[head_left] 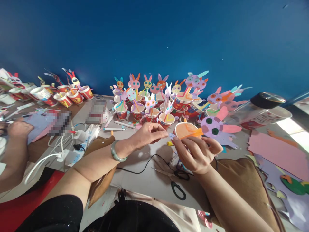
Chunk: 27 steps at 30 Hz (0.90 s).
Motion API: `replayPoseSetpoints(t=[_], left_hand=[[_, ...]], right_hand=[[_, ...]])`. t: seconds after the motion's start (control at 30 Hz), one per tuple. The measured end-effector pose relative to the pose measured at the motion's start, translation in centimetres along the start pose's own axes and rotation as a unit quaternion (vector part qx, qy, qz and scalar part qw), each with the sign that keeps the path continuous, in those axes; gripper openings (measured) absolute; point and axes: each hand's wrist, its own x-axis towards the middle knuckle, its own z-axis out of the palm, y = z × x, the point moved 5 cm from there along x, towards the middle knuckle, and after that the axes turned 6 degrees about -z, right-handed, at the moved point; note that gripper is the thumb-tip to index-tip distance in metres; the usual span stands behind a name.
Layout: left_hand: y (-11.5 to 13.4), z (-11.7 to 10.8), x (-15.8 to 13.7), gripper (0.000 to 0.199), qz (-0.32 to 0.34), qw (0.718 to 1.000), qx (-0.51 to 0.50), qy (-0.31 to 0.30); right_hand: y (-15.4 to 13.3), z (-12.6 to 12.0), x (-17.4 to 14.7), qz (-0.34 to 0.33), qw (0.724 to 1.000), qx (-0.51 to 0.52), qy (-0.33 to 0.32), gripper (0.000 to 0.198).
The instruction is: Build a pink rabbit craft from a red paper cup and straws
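Note:
My left hand [148, 135] has its thumb and fingertips pinched together. It is close to my right fingertips, and I cannot make out what, if anything, is in the pinch. My right hand [199, 153] pinches a small pale purple paper piece [171, 136] between thumb and forefinger. Right behind those fingers is a paper cup [180, 128] with an orange inside. An orange strip [194, 132] leads from it to a purple paper rabbit head [212, 126] with green eyes and pink ears. My hand hides part of the cup and strip.
Scissors [178, 190] and a black cable [145, 169] lie before me. Finished rabbit cups [137, 111] crowd the wall. A clear bottle [256, 111] and pink paper [277, 154] are right; a power strip [90, 138] and a co-worker's hand [20, 129] are left.

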Motion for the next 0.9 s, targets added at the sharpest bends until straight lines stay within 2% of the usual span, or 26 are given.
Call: replayPoseSetpoints(t=[0.17, 0.33, 0.43, 0.67, 0.9], left_hand=[[0.3, -0.6, 0.2, 0.033, 0.004, 1.0, -0.003, 0.009], [1.4, -1.1, 0.2, 0.027, 0.097, 0.994, 0.04, -0.031], [1.7, -1.2, 0.1, 0.024, 0.126, 0.988, 0.07, -0.063], [1.6, -1.2, 0.1, 0.028, 0.123, 0.972, 0.141, -0.14], [2.0, -1.2, -0.2, 0.026, 0.111, 0.967, 0.153, -0.17]], right_hand=[[0.6, 0.5, -1.4, 0.022, 0.997, 0.072, -0.029, 0.04], [0.8, 0.7, -1.0, 0.004, 0.982, 0.184, -0.035, 0.039], [0.5, 0.5, -0.2, -0.019, 0.976, 0.217, -0.033, 0.034], [-0.5, 0.3, 0.7, -0.086, 0.97, 0.224, -0.038, 0.021], [-0.7, 0.2, 1.1, -0.081, 0.957, 0.271, -0.056, 0.027]])
